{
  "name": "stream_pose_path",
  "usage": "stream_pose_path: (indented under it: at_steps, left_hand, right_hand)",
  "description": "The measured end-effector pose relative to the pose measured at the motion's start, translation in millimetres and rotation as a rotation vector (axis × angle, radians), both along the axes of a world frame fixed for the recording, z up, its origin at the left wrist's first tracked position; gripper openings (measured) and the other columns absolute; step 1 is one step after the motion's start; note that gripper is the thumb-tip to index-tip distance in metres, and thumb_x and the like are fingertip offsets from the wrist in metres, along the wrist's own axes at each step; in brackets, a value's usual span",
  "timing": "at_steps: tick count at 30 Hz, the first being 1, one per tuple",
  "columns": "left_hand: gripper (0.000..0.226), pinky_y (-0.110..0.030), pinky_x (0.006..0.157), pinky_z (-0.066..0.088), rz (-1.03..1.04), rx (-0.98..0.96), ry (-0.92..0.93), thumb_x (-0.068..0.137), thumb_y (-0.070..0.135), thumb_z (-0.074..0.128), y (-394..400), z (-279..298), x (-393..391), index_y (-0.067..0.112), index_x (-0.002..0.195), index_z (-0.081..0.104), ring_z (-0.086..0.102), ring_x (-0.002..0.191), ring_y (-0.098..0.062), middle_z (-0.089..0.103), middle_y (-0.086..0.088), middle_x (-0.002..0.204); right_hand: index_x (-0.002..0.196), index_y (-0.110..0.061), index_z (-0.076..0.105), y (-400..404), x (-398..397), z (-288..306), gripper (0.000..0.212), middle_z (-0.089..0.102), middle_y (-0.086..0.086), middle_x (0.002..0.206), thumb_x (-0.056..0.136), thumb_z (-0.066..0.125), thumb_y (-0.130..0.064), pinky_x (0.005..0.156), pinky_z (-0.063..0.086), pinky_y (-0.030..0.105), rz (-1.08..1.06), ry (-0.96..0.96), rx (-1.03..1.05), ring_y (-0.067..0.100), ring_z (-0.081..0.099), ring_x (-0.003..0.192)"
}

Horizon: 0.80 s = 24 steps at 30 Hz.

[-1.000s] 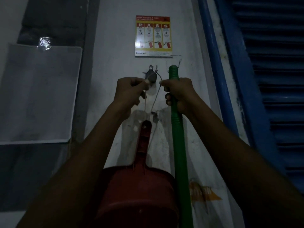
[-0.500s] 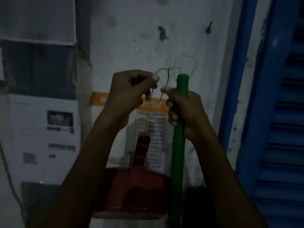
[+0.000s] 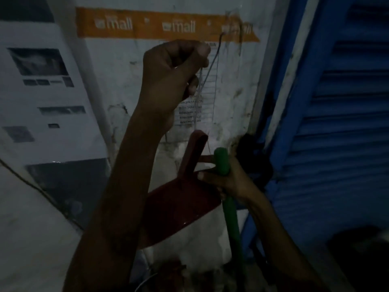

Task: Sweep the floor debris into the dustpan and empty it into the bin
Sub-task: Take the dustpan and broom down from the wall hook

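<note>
A red dustpan [image 3: 179, 209] hangs in front of the white wall, its handle [image 3: 194, 150] pointing up. Thin strings [image 3: 207, 79] run from the handle up into my left hand [image 3: 170, 79], which is raised and closed on them. My right hand [image 3: 229, 180] is lower, wrapped around the top of a green broom handle [image 3: 230, 207] that stands upright just right of the dustpan. One finger of that hand reaches toward the dustpan handle. The broom's head is hidden below the frame. No bin or floor debris shows.
An orange banner [image 3: 168, 25] and printed papers [image 3: 46, 91] are stuck on the wall. A blue louvered shutter [image 3: 341, 133] fills the right side. A dark object [image 3: 254, 157] sits at the shutter's edge behind my right hand. The scene is dim.
My right hand with the green handle has dropped well below my left hand, which stays high holding the strings. The camera has tilted downward along the wall.
</note>
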<state>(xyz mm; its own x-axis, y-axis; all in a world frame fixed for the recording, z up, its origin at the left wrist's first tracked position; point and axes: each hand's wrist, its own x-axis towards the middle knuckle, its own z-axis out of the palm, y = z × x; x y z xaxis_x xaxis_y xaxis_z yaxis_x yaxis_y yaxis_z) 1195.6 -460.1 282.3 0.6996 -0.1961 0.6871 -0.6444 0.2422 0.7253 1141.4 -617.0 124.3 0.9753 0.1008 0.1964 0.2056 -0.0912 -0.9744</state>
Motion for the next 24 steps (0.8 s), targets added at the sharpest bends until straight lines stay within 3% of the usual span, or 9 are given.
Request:
stream_pose_path:
  at_steps: [2, 4, 6, 9, 13, 16, 18, 21, 24]
  left_hand:
    - [0.016, -0.019, 0.046, 0.039, -0.094, 0.031, -0.012, 0.102, 0.005, 0.059, 7.3, -8.4, -4.9, -0.003, 0.115, 0.065, 0.047, 0.044, -0.012, 0.066, -0.011, 0.09]
    - [0.012, -0.023, 0.046, 0.037, -0.183, 0.056, -0.028, 0.101, 0.007, 0.06, 17.0, -17.3, -11.7, 0.003, 0.11, 0.066, 0.049, 0.045, -0.011, 0.069, -0.005, 0.088]
    - [0.007, -0.022, 0.046, 0.035, -0.273, 0.088, -0.009, 0.099, 0.009, 0.062, 29.0, -25.9, -22.1, 0.007, 0.102, 0.068, 0.049, 0.045, -0.01, 0.07, 0.0, 0.083]
    - [0.009, -0.02, 0.043, 0.033, -0.388, 0.135, 0.047, 0.098, 0.013, 0.063, 47.7, -40.3, -41.4, 0.008, 0.095, 0.069, 0.049, 0.044, -0.009, 0.07, 0.003, 0.08]
    - [0.021, -0.019, 0.038, 0.03, -0.599, 0.18, 0.124, 0.102, 0.027, 0.056, 70.6, -60.0, -68.5, 0.017, 0.092, 0.071, 0.048, 0.045, -0.006, 0.07, 0.008, 0.08]
    - [0.064, -0.017, 0.038, 0.03, -0.749, 0.219, 0.31, 0.106, 0.05, 0.025, 81.1, -78.3, -87.9, 0.032, 0.075, 0.077, 0.05, 0.043, -0.009, 0.071, 0.008, 0.076]
    - [0.08, -0.02, 0.04, 0.029, -0.641, 0.346, 0.49, 0.104, 0.062, 0.015, 81.6, -96.6, -101.4, 0.029, 0.062, 0.075, 0.049, 0.041, -0.015, 0.07, 0.002, 0.068]
    - [0.087, -0.02, 0.04, 0.028, -0.443, 0.722, 0.613, 0.094, 0.075, 0.021, 75.4, -131.7, -119.0, 0.018, 0.051, 0.07, 0.048, 0.037, -0.018, 0.063, -0.012, 0.057]
    - [0.096, -0.019, 0.038, 0.025, -0.486, 1.008, 0.627, 0.091, 0.081, 0.018, 69.3, -166.5, -144.8, 0.003, 0.064, 0.068, 0.047, 0.035, -0.016, 0.064, -0.014, 0.055]
  right_hand:
    - [0.11, -0.014, 0.071, 8.3, -14.3, -13.8, 0.033, 0.077, -0.002, 0.093, 0.081, 0.076, 0.001, 0.066, 0.056, 0.021, -0.07, 0.014, -0.025, 0.007, 0.071, 0.078]
    - [0.102, -0.016, 0.071, 19.6, -30.5, -23.9, 0.032, 0.074, -0.016, 0.082, 0.079, 0.075, 0.007, 0.065, 0.05, 0.013, -0.155, 0.026, -0.074, -0.004, 0.066, 0.07]
    - [0.083, -0.025, 0.073, 33.0, -47.3, -31.9, 0.03, 0.07, -0.013, 0.068, 0.079, 0.077, 0.004, 0.062, 0.05, 0.021, -0.25, 0.04, -0.115, 0.001, 0.063, 0.062]
    - [0.075, -0.024, 0.075, 47.9, -74.2, -45.2, 0.021, 0.074, 0.006, 0.077, 0.077, 0.082, -0.003, 0.068, 0.056, 0.036, -0.426, 0.031, -0.148, 0.019, 0.068, 0.073]
    - [0.08, -0.01, 0.073, 55.8, -129.2, -60.1, 0.012, 0.075, 0.0, 0.076, 0.077, 0.081, -0.002, 0.065, 0.058, 0.027, -0.68, 0.044, -0.166, 0.016, 0.072, 0.074]
    - [0.076, -0.013, 0.071, 64.3, -171.2, -60.9, 0.014, 0.072, -0.012, 0.067, 0.077, 0.081, -0.004, 0.058, 0.054, 0.019, -0.895, 0.005, -0.106, 0.003, 0.068, 0.063]
    - [0.076, -0.02, 0.069, 72.9, -199.4, -62.9, 0.007, 0.071, -0.018, 0.066, 0.075, 0.074, -0.015, 0.058, 0.053, 0.017, -1.028, -0.052, -0.09, 0.0, 0.066, 0.063]
    - [0.074, -0.024, 0.066, 84.4, -238.0, -66.9, 0.011, 0.068, -0.022, 0.063, 0.076, 0.068, -0.013, 0.056, 0.047, 0.01, -1.179, -0.144, -0.092, -0.006, 0.063, 0.06]
    - [0.077, -0.022, 0.066, 93.4, -266.8, -78.1, 0.013, 0.067, -0.015, 0.068, 0.074, 0.069, -0.009, 0.059, 0.047, 0.01, -1.305, -0.198, -0.12, -0.006, 0.063, 0.063]
